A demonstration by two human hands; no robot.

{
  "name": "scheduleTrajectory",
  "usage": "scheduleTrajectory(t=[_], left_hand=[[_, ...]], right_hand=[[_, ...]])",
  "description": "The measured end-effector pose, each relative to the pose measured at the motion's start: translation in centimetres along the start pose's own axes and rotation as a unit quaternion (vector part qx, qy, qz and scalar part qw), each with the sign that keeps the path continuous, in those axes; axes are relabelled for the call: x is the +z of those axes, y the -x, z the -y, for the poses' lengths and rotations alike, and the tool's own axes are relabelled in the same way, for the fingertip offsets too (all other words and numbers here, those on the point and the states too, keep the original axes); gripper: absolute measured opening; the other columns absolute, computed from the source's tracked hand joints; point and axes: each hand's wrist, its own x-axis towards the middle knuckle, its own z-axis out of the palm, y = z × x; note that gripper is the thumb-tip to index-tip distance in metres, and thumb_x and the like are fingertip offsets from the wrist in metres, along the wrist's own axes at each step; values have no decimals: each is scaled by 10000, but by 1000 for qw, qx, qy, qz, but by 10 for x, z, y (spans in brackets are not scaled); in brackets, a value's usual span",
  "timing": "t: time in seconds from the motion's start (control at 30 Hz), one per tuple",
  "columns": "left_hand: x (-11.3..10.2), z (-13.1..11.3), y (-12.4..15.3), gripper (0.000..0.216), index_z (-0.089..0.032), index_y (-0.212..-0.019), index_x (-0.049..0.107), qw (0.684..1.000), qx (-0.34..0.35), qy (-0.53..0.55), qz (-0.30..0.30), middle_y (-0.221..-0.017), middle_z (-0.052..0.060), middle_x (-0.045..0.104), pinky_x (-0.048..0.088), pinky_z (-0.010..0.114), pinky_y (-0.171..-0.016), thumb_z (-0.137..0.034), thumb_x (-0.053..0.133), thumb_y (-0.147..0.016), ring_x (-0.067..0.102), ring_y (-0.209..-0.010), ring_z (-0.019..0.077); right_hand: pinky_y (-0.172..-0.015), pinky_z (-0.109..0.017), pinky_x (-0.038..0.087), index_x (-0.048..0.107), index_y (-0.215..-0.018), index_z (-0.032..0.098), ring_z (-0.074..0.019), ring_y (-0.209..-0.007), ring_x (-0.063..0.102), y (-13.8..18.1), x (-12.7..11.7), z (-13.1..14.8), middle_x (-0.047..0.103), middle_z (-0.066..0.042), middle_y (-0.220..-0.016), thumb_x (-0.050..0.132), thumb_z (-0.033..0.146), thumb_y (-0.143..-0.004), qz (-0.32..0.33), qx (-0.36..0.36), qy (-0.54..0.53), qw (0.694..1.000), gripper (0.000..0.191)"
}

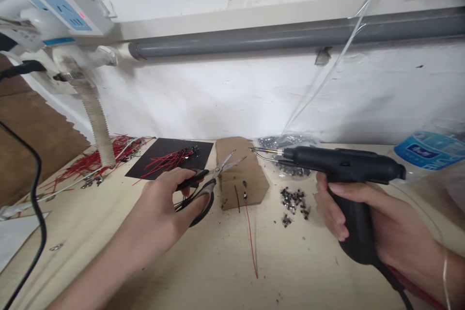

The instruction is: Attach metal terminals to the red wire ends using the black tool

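My left hand is closed on a pair of black-handled scissors, blades spread and pointing over a piece of cardboard. Thin black strands, perhaps wires, show beneath its fingers. In my right hand is a black pistol-shaped soldering gun, fingers wrapped round its grip. Its metal tip and thin guide tube point left above the cardboard's far right part. On the cardboard's near edge rests a small metallic component, with a red wire running from it towards me. A short black wire lies beside it.
Small dark components lie loose right of the cardboard, before a clear plastic bag of parts. Left are a black sheet with red wires and a larger red-wire heap. A blue-labelled bottle lies right; a black cable hangs left.
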Motion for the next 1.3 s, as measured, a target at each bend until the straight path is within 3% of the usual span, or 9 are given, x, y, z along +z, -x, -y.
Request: scheduleTrajectory(t=[0.27, 0.63, 1.03, 1.3], left_hand=[[2, -2, -3, 340, -229, -936, 679, 998, 28, -55, -18, -937, 57, 713, 449, 395, -734, -556, 592, -900, 626, -887, 282], [-4, -3, -1, 369, -256, -968, 703, 997, 36, -63, -27, -1021, 61, 734, 473, 434, -799, -598, 597, -878, 649, -956, 309], [-6, -9, 1, 340, -244, -939, 730, 995, 44, -84, -26, -952, 71, 739, 495, 401, -757, -561, 632, -862, 661, -879, 296], [-3, -8, 4, 364, -233, -988, 724, 994, 32, -102, -27, -1010, 75, 736, 452, 425, -780, -557, 588, -893, 645, -923, 303]], right_hand=[[-453, -300, 470, 694, -896, 224, -180, -458, 537, 4, 3, -3, 615, -13, -538, 722, 461, -878, -7, -21, 61, 998, 239], [-468, -324, 492, 686, -922, 241, -210, -497, 590, 6, 3, -7, 633, -24, -545, 705, 473, -919, 14, -45, 113, 992, 233], [-448, -292, 493, 730, -933, 247, -193, -476, 593, 10, 1, -8, 657, -34, -563, 729, 470, -916, 31, -48, 95, 994, 223], [-467, -311, 484, 756, -902, 258, -211, -479, 592, 9, 3, -12, 646, -30, -550, 807, 447, -833, -22, -18, 98, 995, 208]])
